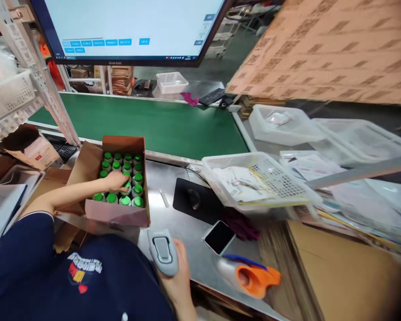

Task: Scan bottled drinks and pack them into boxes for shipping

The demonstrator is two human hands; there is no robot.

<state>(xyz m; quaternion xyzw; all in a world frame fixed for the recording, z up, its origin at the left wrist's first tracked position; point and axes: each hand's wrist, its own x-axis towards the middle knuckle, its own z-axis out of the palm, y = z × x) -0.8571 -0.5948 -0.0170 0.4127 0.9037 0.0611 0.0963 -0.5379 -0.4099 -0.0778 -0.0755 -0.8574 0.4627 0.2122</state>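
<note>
An open cardboard box (115,215) sits on the metal bench, filled with rows of white bottles with green caps (138,201). My left hand (116,181) reaches into it from the left, its fingers closed around the top of a bottle (126,191) in the middle rows. That bottle stands among the others, partly hidden by my fingers. In my right hand (181,267) is a grey barcode scanner (163,250), held close to my body near the bench's front edge. My fingers wrap its handle, mostly out of sight.
Behind the box runs a green conveyor belt (160,120) under a monitor (130,26). Right of the box lie a mouse (194,199), a phone (219,237) and an orange-handled tape dispenser (254,278). A white basket (280,178) holds papers.
</note>
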